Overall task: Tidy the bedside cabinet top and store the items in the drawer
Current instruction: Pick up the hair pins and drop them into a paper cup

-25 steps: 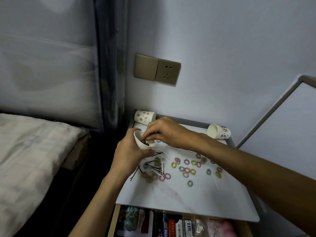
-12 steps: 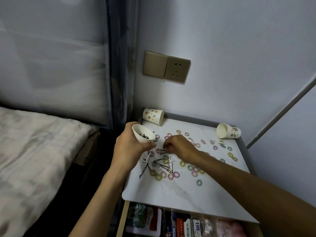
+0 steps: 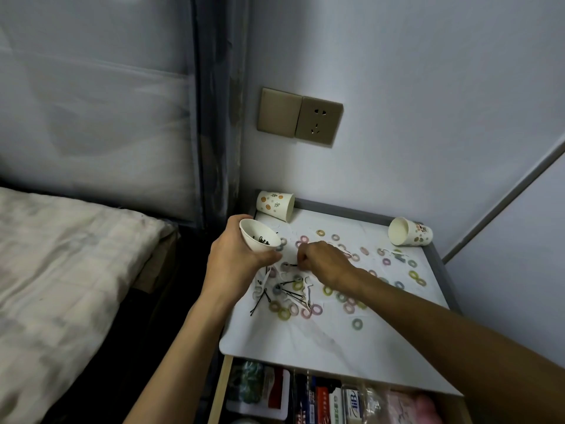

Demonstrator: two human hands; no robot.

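Taking the cabinet top [image 3: 305, 341] as landmark: off its left edge a dark gap separates it from the bed [image 3: 61, 270]. There are three paper cups. The left hand [image 3: 235, 264] grips one, the held cup [image 3: 258, 238], tilted over the left edge with dark pins inside. A second cup [image 3: 275, 205] lies on its side in the back-left corner. The right hand [image 3: 324, 263], fingers curled down, pinches a black hairpin [image 3: 292, 265] near the centre-left. A handful of loose hairpins [image 3: 292, 291] and several dozen pastel hair rings [image 3: 327, 290] cover the middle; the front strip is bare. The third cup [image 3: 409, 231] lies at the back-right corner against the raised grey rim [image 3: 336, 209]. The drawer [image 3: 218, 390] stands open under the front edge.
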